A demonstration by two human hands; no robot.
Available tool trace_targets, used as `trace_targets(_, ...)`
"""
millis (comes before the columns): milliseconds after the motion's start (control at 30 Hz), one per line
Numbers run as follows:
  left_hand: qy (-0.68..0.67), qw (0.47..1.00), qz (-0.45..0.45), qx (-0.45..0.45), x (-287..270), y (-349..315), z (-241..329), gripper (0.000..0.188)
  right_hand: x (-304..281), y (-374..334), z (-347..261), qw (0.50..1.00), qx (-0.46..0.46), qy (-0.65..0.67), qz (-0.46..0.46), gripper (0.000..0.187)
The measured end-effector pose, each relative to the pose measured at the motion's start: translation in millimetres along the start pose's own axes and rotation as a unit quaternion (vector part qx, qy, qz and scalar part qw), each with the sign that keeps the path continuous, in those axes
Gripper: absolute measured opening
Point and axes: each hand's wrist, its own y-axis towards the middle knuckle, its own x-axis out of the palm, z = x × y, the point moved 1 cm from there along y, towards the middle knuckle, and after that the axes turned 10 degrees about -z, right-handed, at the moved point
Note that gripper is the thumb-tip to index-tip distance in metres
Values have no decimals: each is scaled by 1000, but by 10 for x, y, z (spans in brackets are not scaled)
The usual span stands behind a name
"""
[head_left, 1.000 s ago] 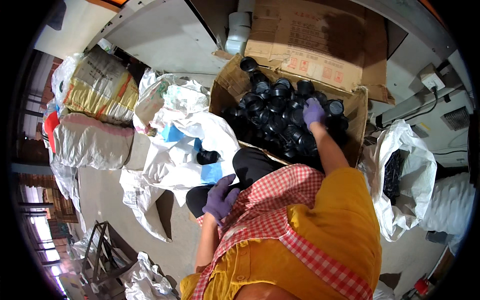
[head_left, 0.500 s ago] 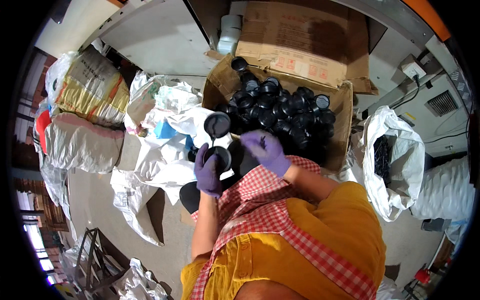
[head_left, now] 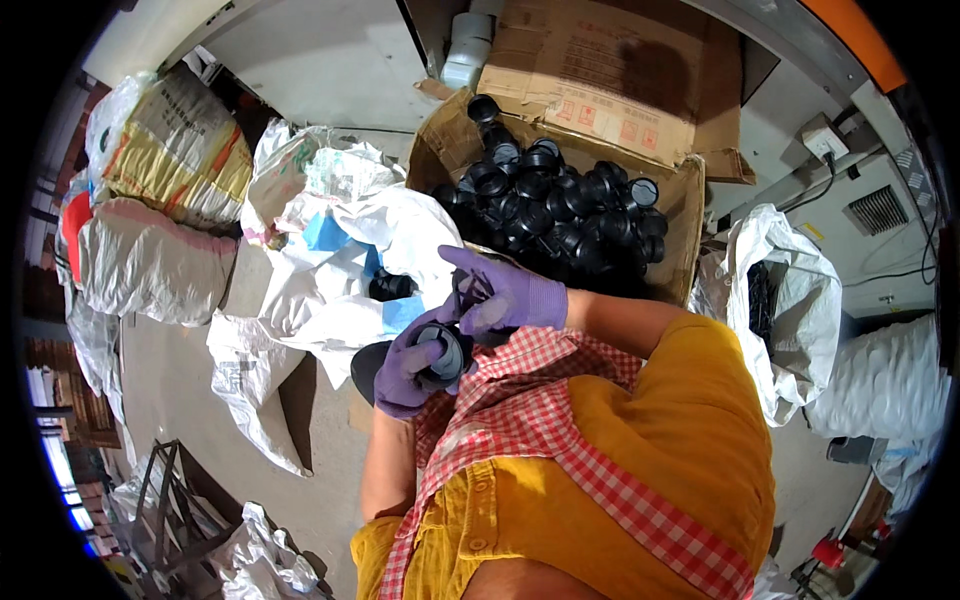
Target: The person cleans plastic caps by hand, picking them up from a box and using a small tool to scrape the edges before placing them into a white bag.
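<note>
My left hand, in a purple glove, is wrapped round a round black plastic cap, its hollow side showing. Close against it, my right hand, gloved the same way, has its fingers bent round a thin dark plastic piece; its exact shape is partly hidden. Both hands meet above my lap. Just beyond them a cardboard box holds a heap of black caps. To the left, a few black caps show in the mouth of a white woven sack.
At the right stands an open white sack with thin black pieces inside. Stuffed sacks lie at the far left. A dark metal frame is on the floor at lower left. Machine panels rise behind.
The two caps hanging joined by a thin strip at my left hand are no longer seen that way. My right hand has moved left to meet my left hand, which has dropped slightly.
</note>
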Motion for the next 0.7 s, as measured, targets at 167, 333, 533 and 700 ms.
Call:
trace_targets(167, 201, 971, 130, 26, -51, 2, -154, 48, 91, -64, -126, 896, 64, -434, -64, 50)
trace_targets(333, 869, 494, -35, -1, 235, -30, 80, 50, 174, -157, -29, 766, 224, -574, -186, 38)
trace_targets(533, 842, 464, -113, 252, 671, -123, 560, 31, 102, -210, -327, 896, 279, 28, -343, 29)
trace_targets(700, 842, 471, -114, 239, 723, -214, 553, 35, 195, -203, -522, 893, 304, 19, -332, 24)
